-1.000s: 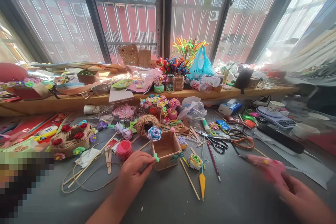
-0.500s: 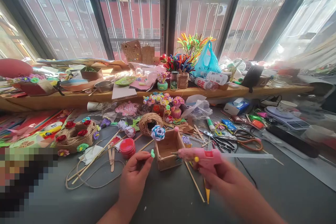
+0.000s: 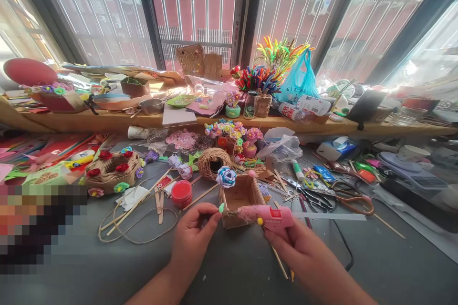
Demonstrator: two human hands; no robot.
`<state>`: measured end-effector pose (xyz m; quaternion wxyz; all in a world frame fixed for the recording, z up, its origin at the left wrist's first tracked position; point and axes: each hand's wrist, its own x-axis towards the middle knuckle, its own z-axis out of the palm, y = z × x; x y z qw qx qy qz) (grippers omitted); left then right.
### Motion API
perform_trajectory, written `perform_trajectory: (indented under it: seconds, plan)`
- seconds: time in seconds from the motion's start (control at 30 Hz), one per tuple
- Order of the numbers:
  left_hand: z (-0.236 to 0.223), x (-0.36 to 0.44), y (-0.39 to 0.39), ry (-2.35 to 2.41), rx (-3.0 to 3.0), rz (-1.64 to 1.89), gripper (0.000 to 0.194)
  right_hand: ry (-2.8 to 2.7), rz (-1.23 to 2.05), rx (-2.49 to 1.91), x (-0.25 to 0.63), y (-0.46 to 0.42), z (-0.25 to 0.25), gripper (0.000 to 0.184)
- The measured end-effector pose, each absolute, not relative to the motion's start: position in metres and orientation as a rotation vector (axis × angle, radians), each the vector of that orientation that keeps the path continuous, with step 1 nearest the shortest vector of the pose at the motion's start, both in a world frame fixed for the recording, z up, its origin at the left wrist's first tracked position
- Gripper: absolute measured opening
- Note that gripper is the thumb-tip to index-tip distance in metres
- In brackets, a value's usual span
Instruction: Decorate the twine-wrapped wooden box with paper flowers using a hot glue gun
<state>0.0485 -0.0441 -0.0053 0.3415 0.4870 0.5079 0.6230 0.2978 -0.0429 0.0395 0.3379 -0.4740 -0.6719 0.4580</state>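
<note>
Glue gun (image 3: pixel 281 217), pink with a yellow trigger-side dot, is grasped in the right hand (image 3: pixel 302 244) above the counter (image 3: pixel 222 276), its nozzle pointing left. A pale glue stick (image 3: pixel 332 217) juts from its back end. The left hand (image 3: pixel 198 228) pinches a small green piece (image 3: pixel 221 208) between thumb and forefinger, and the nozzle tip is just beside it; I cannot tell whether any glue is on the piece.

Right behind both hands stands an open brown box (image 3: pixel 231 222), upright on the counter, its front partly hidden by the gun. A blue-and-white flower (image 3: pixel 226 177) sits at its back left corner and a pink ball (image 3: pixel 252 174) at its back right corner.

Left of the box are a red tub (image 3: pixel 182 194) and two flat wooden sticks (image 3: pixel 161 207); behind it is a ring of twine (image 3: pixel 204 161). Brown-handled scissors (image 3: pixel 368 208) lie to the right. Farther left, a twine-wrapped basket (image 3: pixel 110 182) carries red and coloured flowers.
</note>
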Motion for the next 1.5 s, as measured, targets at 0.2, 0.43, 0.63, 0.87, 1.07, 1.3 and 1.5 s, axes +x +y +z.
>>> perform_trajectory:
  seconds: [0.2, 0.43, 0.63, 0.87, 1.07, 1.3, 1.5]
  plan:
    - [-0.003, 0.049, -0.044, 1.32, 1.233, 1.623, 0.02, -1.802, 0.99, -1.248, 0.294, -0.045, 0.044, 0.039]
    - [-0.003, 0.049, -0.045, 1.326, 1.212, 1.628, 0.02, -1.749, 1.126, -1.32, 0.294, -0.051, 0.046, 0.045]
    - [-0.003, 0.05, -0.044, 1.316, 1.235, 1.632, 0.018, -1.757, 1.07, -1.372, 0.295, -0.051, 0.044, 0.044]
    - [-0.005, 0.049, -0.043, 1.328, 1.252, 1.614, 0.019, -1.837, 1.05, -1.305, 0.294, -0.05, 0.056, 0.045]
    - [-0.009, 0.049, -0.043, 1.338, 1.248, 1.601, 0.018, -1.849, 1.067, -1.284, 0.292, -0.052, 0.062, 0.045]
    - [-0.005, 0.049, -0.045, 1.337, 1.249, 1.588, 0.018, -1.842, 1.113, -1.307, 0.292, -0.053, 0.065, 0.044]
    - [-0.004, 0.049, -0.046, 1.332, 1.258, 1.599, 0.017, -1.832, 1.097, -1.278, 0.29, -0.053, 0.066, 0.045]
